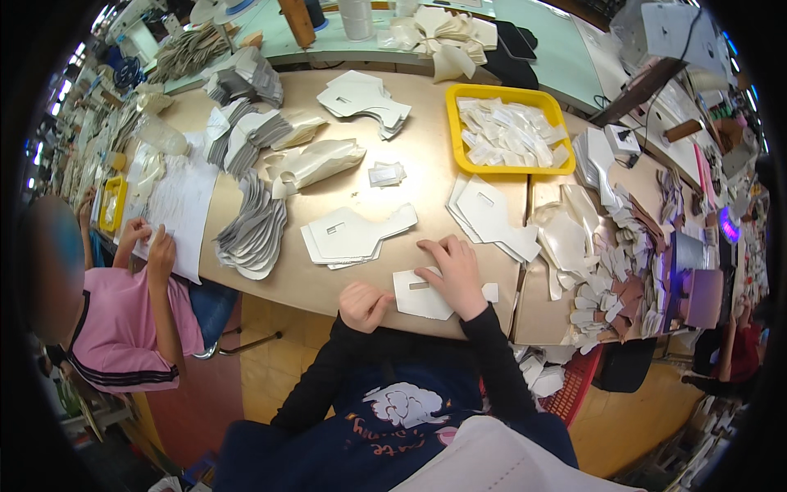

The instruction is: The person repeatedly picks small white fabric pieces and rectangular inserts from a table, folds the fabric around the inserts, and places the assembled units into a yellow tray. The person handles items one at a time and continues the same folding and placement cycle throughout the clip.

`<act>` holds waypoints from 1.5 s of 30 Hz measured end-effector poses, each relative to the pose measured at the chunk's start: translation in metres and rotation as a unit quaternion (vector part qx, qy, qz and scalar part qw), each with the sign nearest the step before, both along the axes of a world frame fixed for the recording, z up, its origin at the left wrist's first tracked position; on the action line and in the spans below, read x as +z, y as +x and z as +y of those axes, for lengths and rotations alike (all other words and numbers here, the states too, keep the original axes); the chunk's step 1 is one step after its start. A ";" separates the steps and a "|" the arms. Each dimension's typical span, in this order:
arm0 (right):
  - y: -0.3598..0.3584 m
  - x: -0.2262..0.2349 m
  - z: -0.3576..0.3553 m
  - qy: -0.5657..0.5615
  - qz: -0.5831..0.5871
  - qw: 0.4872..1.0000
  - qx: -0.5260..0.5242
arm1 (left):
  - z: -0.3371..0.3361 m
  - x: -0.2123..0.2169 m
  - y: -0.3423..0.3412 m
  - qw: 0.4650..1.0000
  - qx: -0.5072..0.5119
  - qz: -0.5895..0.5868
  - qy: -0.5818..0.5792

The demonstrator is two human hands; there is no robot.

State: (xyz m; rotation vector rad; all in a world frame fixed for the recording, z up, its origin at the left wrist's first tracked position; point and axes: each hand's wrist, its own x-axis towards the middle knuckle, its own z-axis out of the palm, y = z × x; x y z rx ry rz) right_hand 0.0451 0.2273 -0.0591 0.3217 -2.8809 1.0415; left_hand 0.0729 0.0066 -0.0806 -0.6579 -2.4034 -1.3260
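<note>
Flat on the table (344,197) before me lies a white cut piece (416,302) with a small rectangular slot. My right hand (455,277) rests on it with the fingers apart, covering its middle; a narrow end shows beyond the wrist. Beside the piece's left edge, my left hand (366,307) is closed, thumb against the curled fingers; anything inside is hidden. Just beyond my hands sits a small stack of similar slotted pieces (352,236). Another stack of slotted pieces (484,209) lies farther right.
A yellow tray (451,123) of small pale pieces stands at the back right. Stacked grey-white pieces (252,230) and plastic-wrapped bundles (320,164) occupy the left. More cut pieces (607,287) crowd the right side. A co-worker in a pink shirt (135,320) sits at left.
</note>
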 end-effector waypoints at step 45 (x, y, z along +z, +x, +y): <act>-0.072 0.046 -0.042 -0.428 -0.189 0.882 0.048 | -0.034 0.067 -0.080 0.997 0.001 -0.043 0.066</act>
